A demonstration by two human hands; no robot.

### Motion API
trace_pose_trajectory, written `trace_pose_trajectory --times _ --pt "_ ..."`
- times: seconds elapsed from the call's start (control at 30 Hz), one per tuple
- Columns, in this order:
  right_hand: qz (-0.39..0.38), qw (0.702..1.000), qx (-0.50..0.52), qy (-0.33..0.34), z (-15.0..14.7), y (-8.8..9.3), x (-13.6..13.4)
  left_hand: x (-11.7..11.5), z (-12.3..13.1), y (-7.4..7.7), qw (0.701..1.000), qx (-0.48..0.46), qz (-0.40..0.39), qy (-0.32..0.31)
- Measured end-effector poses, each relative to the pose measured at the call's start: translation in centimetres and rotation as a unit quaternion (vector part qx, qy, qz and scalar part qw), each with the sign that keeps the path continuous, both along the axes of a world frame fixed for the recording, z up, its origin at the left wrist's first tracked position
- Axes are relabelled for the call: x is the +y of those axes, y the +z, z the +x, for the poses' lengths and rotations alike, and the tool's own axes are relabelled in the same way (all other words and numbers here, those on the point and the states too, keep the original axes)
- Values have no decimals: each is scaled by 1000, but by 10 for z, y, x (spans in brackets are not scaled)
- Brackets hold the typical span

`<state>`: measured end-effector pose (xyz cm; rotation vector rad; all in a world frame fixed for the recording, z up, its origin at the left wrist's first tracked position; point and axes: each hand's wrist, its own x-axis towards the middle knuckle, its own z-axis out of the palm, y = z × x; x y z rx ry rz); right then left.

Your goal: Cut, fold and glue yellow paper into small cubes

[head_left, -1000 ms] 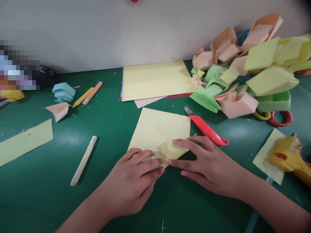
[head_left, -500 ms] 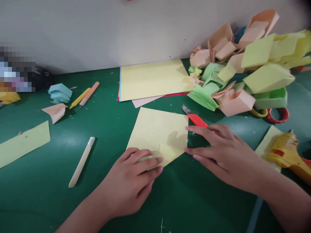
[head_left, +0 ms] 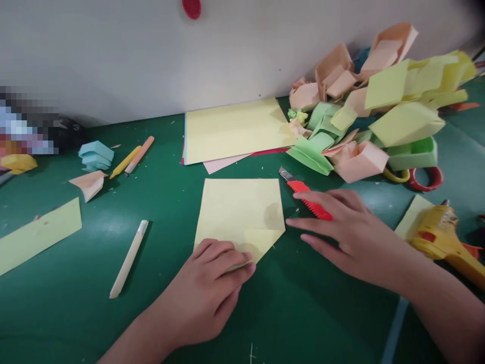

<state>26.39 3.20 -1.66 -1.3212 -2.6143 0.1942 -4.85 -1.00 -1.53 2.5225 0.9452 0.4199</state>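
Note:
A pale yellow sheet of paper [head_left: 235, 207] lies on the green table before me, its near right corner folded up over itself. My left hand [head_left: 212, 283] is closed at the near edge, fingers bent and pressed on the fold; its lower left part is hidden under them. My right hand [head_left: 341, 232] hovers at the right side with fingers apart, holding nothing, one fingertip close to the paper's right corner. Beneath its upper fingers lies a red utility knife [head_left: 308, 197] with its blade out; whether they touch it I cannot tell.
Behind lies a stack of coloured paper [head_left: 235, 131]. Folded paper pieces [head_left: 364, 156] pile up at the right, by red-handled scissors [head_left: 426, 187] and a yellow glue gun [head_left: 439, 227]. At left are a rolled paper stick [head_left: 129, 260], a green strip [head_left: 41, 230] and a blue folded piece [head_left: 96, 154].
The sheet has turned so its far edge lies level, and its folded corner shows larger. My right hand has drawn slightly off its edge. The view has shifted a little.

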Motion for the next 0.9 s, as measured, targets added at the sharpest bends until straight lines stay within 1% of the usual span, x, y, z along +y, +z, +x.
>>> trace_pose_trajectory --times 0.1,0.17,0.23,0.3,0.4,0.5,0.6,0.67,0.77,0.83,0.9 --pt "44 995 -21 -83 4 -6 4 -4 9 3 1000 9 -12 2" --pt "53 990 -31 -127 5 -12 7 -8 17 5 999 29 -18 11" --pt "42 988 -27 -147 4 -16 9 -11 25 7 998 55 -20 19" --pt "19 987 -13 -156 3 -16 10 -10 32 8 997 79 -16 9" --pt "-24 982 29 -186 2 -9 11 6 38 9 995 95 8 -41" --pt "-85 966 111 -219 7 4 10 35 36 7 987 126 43 -91" --pt "-147 946 212 -196 17 13 9 61 28 4 980 154 46 -117" --pt "-167 939 251 -168 22 14 6 69 22 0 978 155 53 -125" --pt "-183 946 244 -112 22 12 1 70 15 -4 978 163 48 -122" --pt "-197 952 228 -53 18 11 -3 68 13 -5 977 170 44 -119" --pt "-224 950 216 -1 13 11 -7 66 14 -5 977 177 49 -108"
